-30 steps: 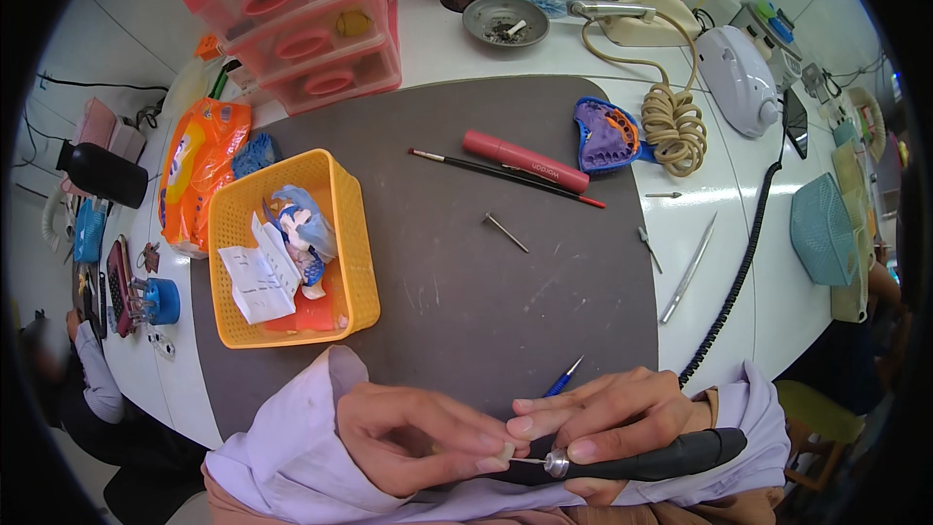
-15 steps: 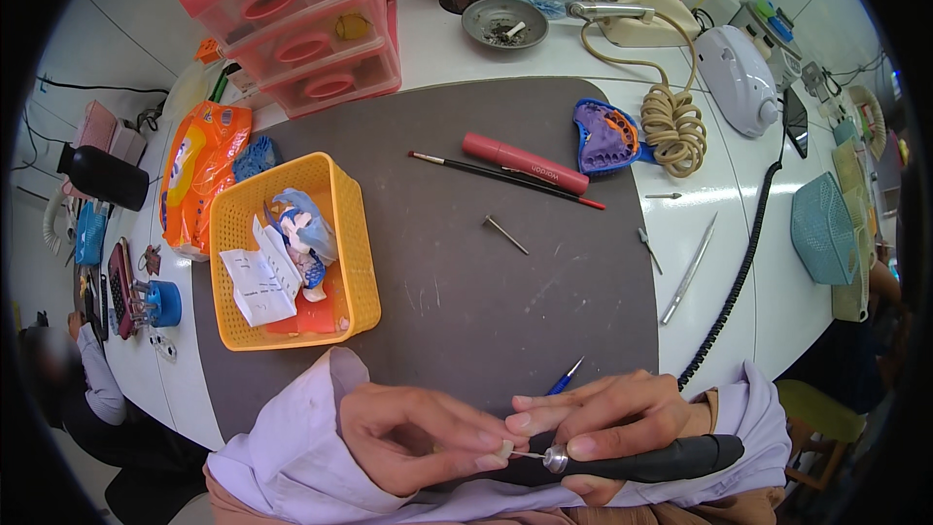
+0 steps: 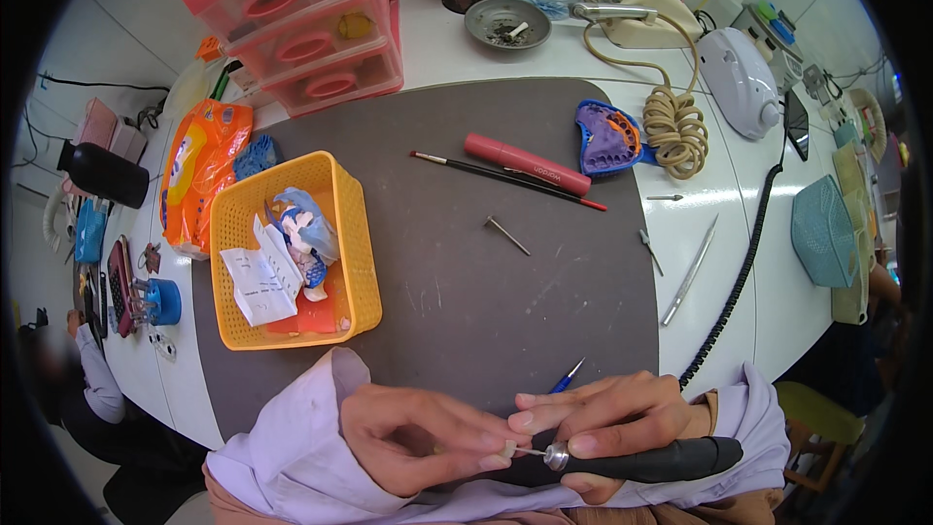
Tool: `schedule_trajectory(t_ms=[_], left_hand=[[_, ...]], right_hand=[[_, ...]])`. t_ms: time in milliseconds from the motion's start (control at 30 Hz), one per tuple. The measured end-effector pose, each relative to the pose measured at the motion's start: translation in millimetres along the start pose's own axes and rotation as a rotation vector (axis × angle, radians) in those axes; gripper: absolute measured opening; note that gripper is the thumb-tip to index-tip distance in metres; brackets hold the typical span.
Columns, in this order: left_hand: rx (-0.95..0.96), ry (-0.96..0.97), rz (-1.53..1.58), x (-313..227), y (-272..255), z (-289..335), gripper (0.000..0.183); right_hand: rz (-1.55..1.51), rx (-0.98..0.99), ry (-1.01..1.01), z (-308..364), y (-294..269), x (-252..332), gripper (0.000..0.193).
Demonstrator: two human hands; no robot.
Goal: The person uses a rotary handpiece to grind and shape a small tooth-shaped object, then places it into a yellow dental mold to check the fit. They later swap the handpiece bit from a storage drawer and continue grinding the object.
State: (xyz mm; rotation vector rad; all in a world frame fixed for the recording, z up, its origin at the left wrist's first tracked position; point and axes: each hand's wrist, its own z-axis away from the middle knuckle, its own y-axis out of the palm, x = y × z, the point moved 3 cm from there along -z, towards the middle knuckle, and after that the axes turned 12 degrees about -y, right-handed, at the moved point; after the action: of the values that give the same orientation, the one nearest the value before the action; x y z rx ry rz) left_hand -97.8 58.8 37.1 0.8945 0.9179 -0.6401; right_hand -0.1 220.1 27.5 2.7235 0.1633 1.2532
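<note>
Near the lower edge, my right hand (image 3: 627,418) grips a black rotary handpiece (image 3: 675,460) with a silver nose, its thin bur (image 3: 530,452) pointing left. My left hand (image 3: 413,433) pinches a small off-white piece, like a dental crown (image 3: 508,449), between thumb and fingertips at the bur's tip. Whether bur and piece touch, I cannot tell. The fingertips of both hands nearly meet above it. Just beyond my right hand lies a blue pointed tool (image 3: 567,376), partly hidden by the fingers.
A yellow basket (image 3: 360,262) with a folded paper and a dental model stands at left. On the grey mat (image 3: 437,301) lie a loose bur (image 3: 507,235), a brush (image 3: 496,178), a red marker (image 3: 526,164) and a blue impression tray (image 3: 607,136). A black coiled cord (image 3: 743,272) runs along the right.
Almost nothing differs. Both hands keep the same hold on the handpiece and the small crown; the whole view has shifted very slightly.
</note>
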Motion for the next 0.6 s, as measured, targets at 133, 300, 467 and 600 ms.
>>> schedule_trajectory(t_ms=[133,300,467,600], left_hand=[[-0.002,0.013,0.007,0.9,-0.7,-0.2,0.014],[0.007,0.027,0.005,2.5,-0.6,-0.9,0.014],[0.013,0.037,0.027,2.2,0.1,-0.4,0.014],[0.043,0.082,-0.035,1.0,-0.4,-1.5,0.018]], right_hand=[[-0.006,0.023,0.010,-0.8,-0.1,-0.1,0.033],[0.015,-0.009,-0.001,-0.8,0.6,-0.9,0.033],[-0.014,0.025,0.002,-2.9,-0.8,-0.7,0.033],[-0.032,-0.046,0.014,-10.4,-5.1,4.8,0.031]])
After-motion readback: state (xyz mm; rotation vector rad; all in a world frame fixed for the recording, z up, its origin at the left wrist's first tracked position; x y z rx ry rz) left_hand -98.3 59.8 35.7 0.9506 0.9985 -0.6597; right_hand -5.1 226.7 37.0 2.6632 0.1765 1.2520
